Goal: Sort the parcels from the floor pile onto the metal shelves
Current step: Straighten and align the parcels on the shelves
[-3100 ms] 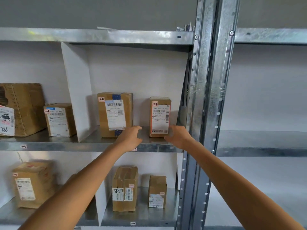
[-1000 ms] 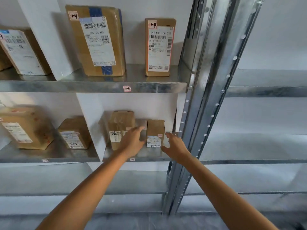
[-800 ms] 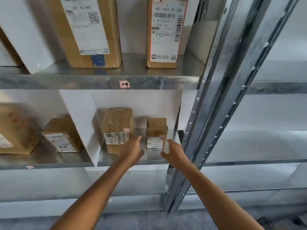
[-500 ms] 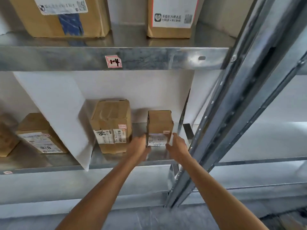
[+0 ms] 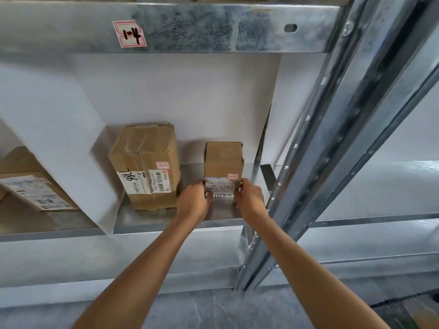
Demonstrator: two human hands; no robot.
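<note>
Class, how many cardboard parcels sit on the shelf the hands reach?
3: small parcel held between left hand and right hand; larger parcel to its left; third parcel past the white divider. More may be hidden.

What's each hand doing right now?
Left hand: closed on the small parcel, left side.
Right hand: closed on the same parcel, right side.

In front of me the metal shelf (image 5: 147, 218) carries a taped larger parcel (image 5: 146, 166) and, apart to its right, a small parcel (image 5: 223, 161), both upright. Left of the white divider (image 5: 59, 138) lies a labelled parcel (image 5: 33, 186).
</note>
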